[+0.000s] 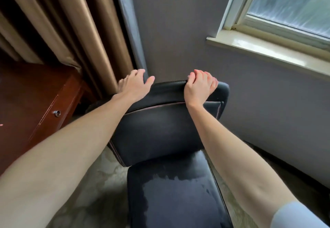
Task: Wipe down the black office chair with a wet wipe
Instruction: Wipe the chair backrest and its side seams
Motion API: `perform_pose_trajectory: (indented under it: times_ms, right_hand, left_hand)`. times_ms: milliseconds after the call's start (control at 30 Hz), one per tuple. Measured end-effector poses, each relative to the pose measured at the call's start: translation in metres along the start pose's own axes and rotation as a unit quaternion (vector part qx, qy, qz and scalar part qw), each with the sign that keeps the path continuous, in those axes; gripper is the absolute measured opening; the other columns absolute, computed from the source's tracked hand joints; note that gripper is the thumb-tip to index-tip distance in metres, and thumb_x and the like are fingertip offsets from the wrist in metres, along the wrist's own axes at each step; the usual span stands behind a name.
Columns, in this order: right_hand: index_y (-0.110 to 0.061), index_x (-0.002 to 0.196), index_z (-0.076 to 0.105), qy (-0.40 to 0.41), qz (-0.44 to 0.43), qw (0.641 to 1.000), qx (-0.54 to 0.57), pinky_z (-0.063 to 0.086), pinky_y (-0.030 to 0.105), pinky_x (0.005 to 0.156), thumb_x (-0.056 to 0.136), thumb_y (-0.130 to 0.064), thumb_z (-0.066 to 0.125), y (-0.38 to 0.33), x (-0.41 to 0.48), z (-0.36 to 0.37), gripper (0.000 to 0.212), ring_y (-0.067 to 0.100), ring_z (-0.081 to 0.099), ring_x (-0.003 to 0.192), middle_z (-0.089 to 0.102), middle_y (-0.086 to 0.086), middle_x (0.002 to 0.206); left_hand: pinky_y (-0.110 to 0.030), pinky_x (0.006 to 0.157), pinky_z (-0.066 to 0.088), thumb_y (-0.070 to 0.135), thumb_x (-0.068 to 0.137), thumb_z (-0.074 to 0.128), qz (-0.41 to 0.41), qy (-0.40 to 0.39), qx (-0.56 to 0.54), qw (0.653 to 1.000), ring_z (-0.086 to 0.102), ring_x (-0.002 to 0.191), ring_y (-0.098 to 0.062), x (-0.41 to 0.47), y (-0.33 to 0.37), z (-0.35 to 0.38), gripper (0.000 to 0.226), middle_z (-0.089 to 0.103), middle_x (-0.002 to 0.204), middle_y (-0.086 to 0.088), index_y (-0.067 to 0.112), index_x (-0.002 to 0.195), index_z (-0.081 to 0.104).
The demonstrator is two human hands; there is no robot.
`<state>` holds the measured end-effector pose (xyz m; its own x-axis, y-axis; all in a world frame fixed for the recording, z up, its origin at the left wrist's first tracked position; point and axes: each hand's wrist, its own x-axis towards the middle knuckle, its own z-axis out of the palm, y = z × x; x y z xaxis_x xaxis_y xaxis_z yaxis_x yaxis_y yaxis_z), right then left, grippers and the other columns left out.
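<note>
The black office chair point(157, 129) stands in front of me, its backrest toward the wall and its seat point(178, 197) near the bottom of the view, with wet streaks on the seat. My left hand point(134, 84) rests at the left top corner of the backrest, fingers spread and slightly bent over the edge. My right hand point(199, 85) grips the top edge of the backrest on the right, fingers curled over it. No wet wipe is visible in either hand.
A reddish wooden desk point(35, 102) with a drawer knob stands at the left. Tan curtains point(71, 31) hang behind it. A grey wall point(178, 31) and a window sill point(267, 49) are right behind the chair. Patterned carpet point(92, 192) lies beneath.
</note>
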<state>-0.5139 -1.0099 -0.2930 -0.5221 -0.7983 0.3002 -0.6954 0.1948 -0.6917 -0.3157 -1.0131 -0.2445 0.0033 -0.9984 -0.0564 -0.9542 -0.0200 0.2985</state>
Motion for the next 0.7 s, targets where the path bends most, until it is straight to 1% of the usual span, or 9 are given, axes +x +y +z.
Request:
perform_pose_trajectory:
  times_ms: [67,100,200,300,367,467,500,600,700]
  right_hand:
    - [-0.016,0.119,0.067,0.008,-0.030,0.999,-0.008,0.013,0.041,0.119,0.099,-0.031,0.041,0.004,-0.004,0.000,0.036,0.019,0.043,0.133,0.064,-0.001,0.127]
    - [-0.014,0.121,0.067,0.004,-0.055,0.998,0.000,0.013,0.042,0.119,0.100,-0.030,0.042,0.001,-0.007,0.001,0.036,0.021,0.042,0.135,0.062,0.001,0.130]
    - [-0.010,0.122,0.065,-0.019,-0.092,0.995,0.036,0.018,0.042,0.118,0.101,-0.028,0.046,0.001,-0.008,-0.004,0.034,0.028,0.039,0.137,0.055,0.010,0.140]
    - [-0.009,0.122,0.065,0.014,-0.044,0.998,0.043,0.026,0.040,0.112,0.101,-0.029,0.048,0.019,0.007,-0.021,0.035,0.031,0.035,0.134,0.046,0.015,0.143]
    - [-0.009,0.117,0.068,0.035,-0.011,0.998,0.042,0.031,0.035,0.106,0.100,-0.031,0.050,0.033,0.017,-0.029,0.033,0.028,0.037,0.124,0.046,0.014,0.137]
    - [-0.012,0.111,0.071,0.050,0.019,0.997,0.056,0.040,0.035,0.096,0.098,-0.035,0.055,0.033,0.020,-0.032,0.031,0.025,0.040,0.115,0.048,0.012,0.123]
    - [-0.013,0.113,0.070,0.051,0.028,0.997,0.058,0.040,0.030,0.091,0.097,-0.036,0.056,0.031,0.019,-0.031,0.031,0.025,0.040,0.114,0.049,0.011,0.121]
    - [-0.013,0.113,0.067,0.067,0.059,0.993,0.082,0.027,0.014,0.081,0.096,-0.033,0.059,0.027,0.017,-0.029,0.027,0.024,0.044,0.113,0.052,0.010,0.117]
    - [-0.014,0.104,0.070,0.083,0.067,0.986,0.127,0.032,0.018,0.083,0.094,-0.031,0.062,0.025,0.011,-0.029,0.021,0.023,0.053,0.109,0.058,0.007,0.113]
  left_hand:
    - [-0.044,0.103,0.034,0.061,0.098,0.030,0.039,-0.030,-0.008,0.999,0.046,0.132,-0.031,0.007,0.037,0.007,0.062,0.038,0.153,-0.002,0.024,0.148,0.035]
    - [-0.045,0.103,0.034,0.062,0.098,0.028,0.034,-0.038,-0.008,0.999,0.046,0.132,-0.032,0.010,0.042,0.009,0.063,0.037,0.153,-0.002,0.025,0.148,0.034]
    - [-0.048,0.104,0.033,0.070,0.093,0.020,-0.034,-0.060,-0.009,0.998,0.044,0.132,-0.037,0.016,0.034,0.009,0.071,0.037,0.153,-0.004,0.030,0.150,0.030]
    - [-0.047,0.104,0.032,0.072,0.092,0.019,-0.064,-0.067,0.008,0.996,0.044,0.131,-0.038,0.014,0.029,0.008,0.075,0.041,0.149,-0.008,0.027,0.150,0.031]
    - [-0.046,0.104,0.032,0.073,0.091,0.018,-0.056,-0.061,0.020,0.996,0.046,0.129,-0.038,0.012,0.034,0.010,0.075,0.045,0.146,-0.008,0.027,0.149,0.034]
    - [-0.046,0.104,0.032,0.074,0.090,0.017,-0.055,-0.058,0.023,0.997,0.046,0.128,-0.038,0.014,0.033,0.011,0.075,0.047,0.145,-0.007,0.029,0.148,0.036]
    - [-0.046,0.104,0.032,0.073,0.090,0.017,-0.054,-0.057,0.025,0.997,0.046,0.128,-0.038,0.015,0.032,0.011,0.075,0.047,0.145,-0.007,0.029,0.148,0.036]
    - [-0.046,0.104,0.033,0.072,0.091,0.017,-0.046,-0.050,0.029,0.997,0.047,0.127,-0.038,0.015,0.032,0.012,0.074,0.048,0.144,-0.007,0.029,0.147,0.037]
    - [-0.046,0.103,0.034,0.072,0.090,0.017,-0.042,-0.050,0.028,0.998,0.047,0.127,-0.038,0.017,0.030,0.014,0.074,0.050,0.143,-0.006,0.029,0.146,0.038]
